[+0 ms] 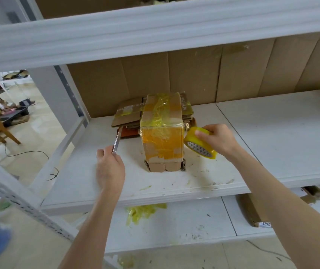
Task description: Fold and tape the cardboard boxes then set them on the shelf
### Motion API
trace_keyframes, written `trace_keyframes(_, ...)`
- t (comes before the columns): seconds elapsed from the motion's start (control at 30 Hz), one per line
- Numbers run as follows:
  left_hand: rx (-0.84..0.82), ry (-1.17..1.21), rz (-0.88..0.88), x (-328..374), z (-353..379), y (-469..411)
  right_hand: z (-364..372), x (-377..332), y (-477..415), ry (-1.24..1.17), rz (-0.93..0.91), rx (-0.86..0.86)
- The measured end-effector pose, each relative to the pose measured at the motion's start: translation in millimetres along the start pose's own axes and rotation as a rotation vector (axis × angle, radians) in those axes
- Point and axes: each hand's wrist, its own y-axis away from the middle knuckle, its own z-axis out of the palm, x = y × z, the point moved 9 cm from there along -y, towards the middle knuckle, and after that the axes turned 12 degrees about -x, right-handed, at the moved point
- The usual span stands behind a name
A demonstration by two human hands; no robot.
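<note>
A small cardboard box (163, 131) wrapped in yellow tape stands upright on the white shelf board (252, 136). My right hand (216, 138) grips a roll of yellow tape (199, 145) just right of the box, its tape running to the box's upper right edge. My left hand (109, 166) holds a thin metal blade (117, 141) to the left of the box, tip pointing away from me. Behind the box lie flattened cardboard boxes (129, 113) in a low stack.
A white shelf beam (155, 30) crosses overhead. Cardboard sheets (232, 72) line the back of the shelf. A lower shelf (194, 222) carries crumpled yellow tape scraps (141, 211) and a labelled carton (256, 212). A metal upright (71, 90) stands at left.
</note>
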Motion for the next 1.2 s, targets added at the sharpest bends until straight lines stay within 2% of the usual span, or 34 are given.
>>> trace_keyframes(0.07,0.106,0.085,0.209,45.9,-24.5,26.0,-0.9,-2.6,1.5,-0.011,-0.01,0.006)
trace_keyframes(0.13,0.136,0.085,0.433,97.5,-34.5,55.0,-4.9,-7.9,4.7,0.018,-0.035,0.038)
trace_keyframes(0.23,0.09,0.042,0.584,156.1,-20.8,78.9,-12.4,-15.8,9.1,0.085,-0.065,0.094)
trace_keyframes(0.37,0.053,0.033,0.539,195.1,6.1,64.6,-16.9,-20.9,12.1,0.162,-0.071,0.131)
trace_keyframes(0.5,0.014,-0.073,0.438,192.3,32.4,39.3,-10.8,-11.5,11.1,0.154,-0.058,0.023)
trace_keyframes(0.7,0.115,-0.115,0.508,184.4,33.6,41.7,2.6,-0.8,11.7,-0.086,-0.119,-0.153)
trace_keyframes(0.87,0.121,-0.116,0.569,181.7,34.2,40.3,17.8,12.5,13.6,-0.31,-0.086,-0.31)
trace_keyframes(0.93,0.127,-0.127,0.583,181.4,33.9,40.5,10.4,12.2,10.7,-0.223,-0.094,-0.226)
trace_keyframes(1.03,0.129,-0.139,0.588,182.7,33.8,40.7,-9.0,4.1,8.5,0.057,-0.097,-0.057)
trace_keyframes(1.2,0.11,-0.156,0.546,180.9,34.5,39.9,-20.5,-9.9,8.3,0.286,-0.071,0.035)
